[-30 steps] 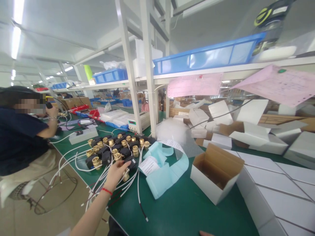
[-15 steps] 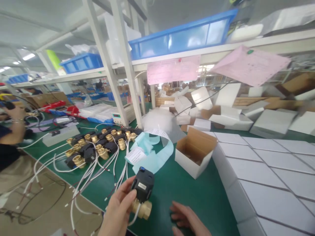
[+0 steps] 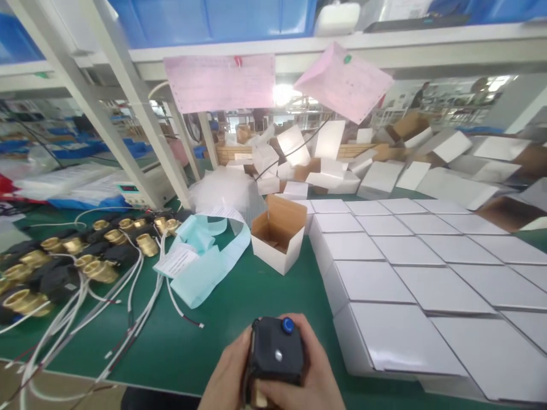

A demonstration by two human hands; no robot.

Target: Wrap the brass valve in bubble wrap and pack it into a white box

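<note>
Near the front edge of the green table, both my hands are closed around a motorized ball valve [image 3: 280,350]. Its black housing with a blue knob faces up, and a bit of the brass body shows below. My left hand [image 3: 228,373] grips the left side. Around the right side is my right hand [image 3: 318,370], its thumb across the front. Beyond them stands an open white box [image 3: 277,256] with a brown inside and its lid up. A strip of light blue labels [image 3: 213,279] lies left of the box.
Several brass valves [image 3: 100,270] with black housings and white cables [image 3: 145,307] lie on the left. Closed white boxes [image 3: 380,282] stand in rows on the right. Behind are a plastic bag stack [image 3: 226,191], loose open boxes [image 3: 337,176] and a shelf post [image 3: 141,108].
My right hand, apart from the valve before, has closed on it alongside the left. The valve has turned so its housing top faces me. The view has swung right.
</note>
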